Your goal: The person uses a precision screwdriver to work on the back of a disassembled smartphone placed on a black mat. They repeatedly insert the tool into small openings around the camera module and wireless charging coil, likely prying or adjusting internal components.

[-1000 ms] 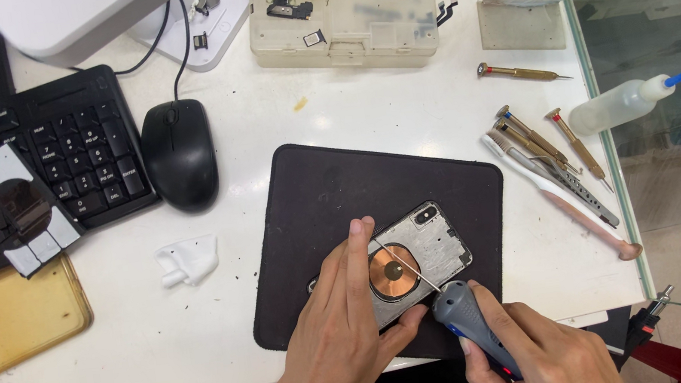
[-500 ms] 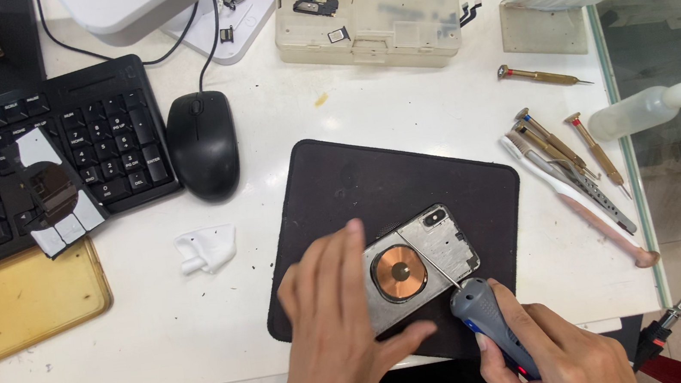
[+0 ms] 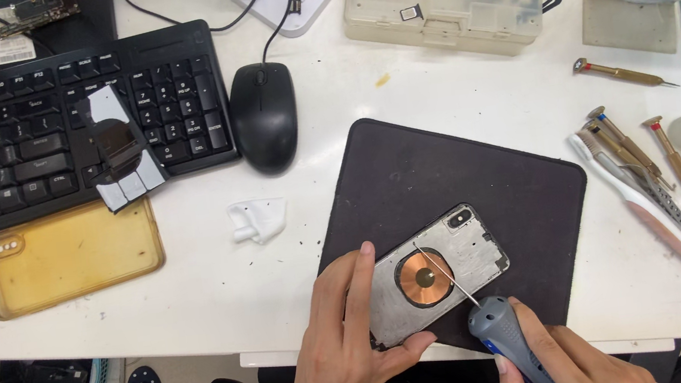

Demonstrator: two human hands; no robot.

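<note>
While the opened silver phone back housing with its round copper coil (image 3: 436, 275) lies on the dark rubber work mat (image 3: 452, 186) near the table's front edge, I note the thin metal tip of the grey-handled screwdriver (image 3: 504, 338) now rests at the coil's centre, where a second ago it sat nearer the housing's edge. My left hand (image 3: 351, 350) lies flat, fingers spread, pinning the housing's lower end; my right hand (image 3: 565, 363) is closed around the screwdriver handle. Beyond the mat lie a black computer mouse (image 3: 264, 116) and a yellowed transparent phone case (image 3: 67, 255).
</note>
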